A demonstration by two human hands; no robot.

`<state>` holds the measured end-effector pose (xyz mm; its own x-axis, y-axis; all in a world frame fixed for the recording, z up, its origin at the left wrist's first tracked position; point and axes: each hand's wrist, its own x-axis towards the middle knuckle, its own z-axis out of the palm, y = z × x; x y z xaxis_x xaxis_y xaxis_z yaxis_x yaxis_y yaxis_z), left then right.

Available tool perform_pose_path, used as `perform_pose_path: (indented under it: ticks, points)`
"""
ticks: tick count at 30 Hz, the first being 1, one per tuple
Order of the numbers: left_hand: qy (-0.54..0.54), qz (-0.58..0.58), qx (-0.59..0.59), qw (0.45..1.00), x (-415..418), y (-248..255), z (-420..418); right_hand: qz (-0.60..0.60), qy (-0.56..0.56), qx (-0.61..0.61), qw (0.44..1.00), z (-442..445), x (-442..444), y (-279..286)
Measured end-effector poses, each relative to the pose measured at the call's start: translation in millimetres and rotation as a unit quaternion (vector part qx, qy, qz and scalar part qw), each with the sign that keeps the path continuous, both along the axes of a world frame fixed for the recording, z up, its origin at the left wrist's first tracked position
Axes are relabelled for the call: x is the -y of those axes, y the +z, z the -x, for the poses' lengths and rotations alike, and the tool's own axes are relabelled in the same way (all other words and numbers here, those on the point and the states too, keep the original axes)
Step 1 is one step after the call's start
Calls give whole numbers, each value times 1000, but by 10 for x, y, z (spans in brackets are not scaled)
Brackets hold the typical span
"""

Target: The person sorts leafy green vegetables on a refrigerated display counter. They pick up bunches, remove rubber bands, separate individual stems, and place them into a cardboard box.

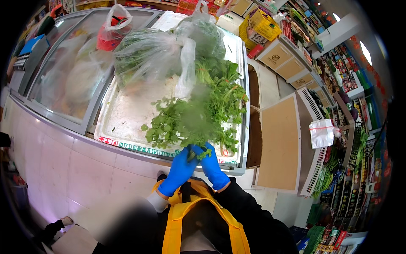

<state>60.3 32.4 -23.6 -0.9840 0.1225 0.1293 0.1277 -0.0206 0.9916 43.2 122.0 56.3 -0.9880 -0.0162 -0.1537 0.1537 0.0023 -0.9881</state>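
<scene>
In the head view, both of my hands wear blue gloves and meet at the near edge of a white foam tray lid (133, 111). My left hand (181, 170) grips the stem end of a bunch of leafy greens (169, 122) that looks like coriander. Close against it, my right hand (213, 166) pinches the same stems, with a small leaf sprig poking out between the two. The leaves fan out away from me over the foam. More bundled greens (226, 92) lie just behind and to the right. A blurred patch hides part of the bunch's middle.
Clear plastic bags of greens (152, 54) sit at the tray's far side. A red bag (111, 35) rests on the glass-topped chest freezer (73, 70) to the left. At right stand a wooden-panelled display stand (277, 143) and yellow crates (265, 23). A person's hand (66, 221) shows lower left.
</scene>
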Motion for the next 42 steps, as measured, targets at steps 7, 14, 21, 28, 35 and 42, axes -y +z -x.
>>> perform_pose_path:
  ticks: [7, 14, 21, 28, 35, 42]
  points:
    - [-61, -73, 57, 994, -218, 561, -20, 230, 40, 136, 963, 26, -589, -149]
    - [-146, 69, 60, 985, -511, 714, 67, 218, 121, 69, 966, 6, -1243, -262]
    - [89, 229, -142, 959, -961, 676, 92, 222, -121, 85, 964, 217, -967, -429]
    - [143, -153, 126, 970, -880, 350, 370, -329, 184, -132, 917, 383, -561, 82]
    - [156, -512, 393, 748, -431, 237, 257, -530, 234, -318, 751, 1363, -1366, 101]
    - [114, -547, 499, 662, -243, 513, 154, -721, 109, -407, 550, 2527, -2037, -374]
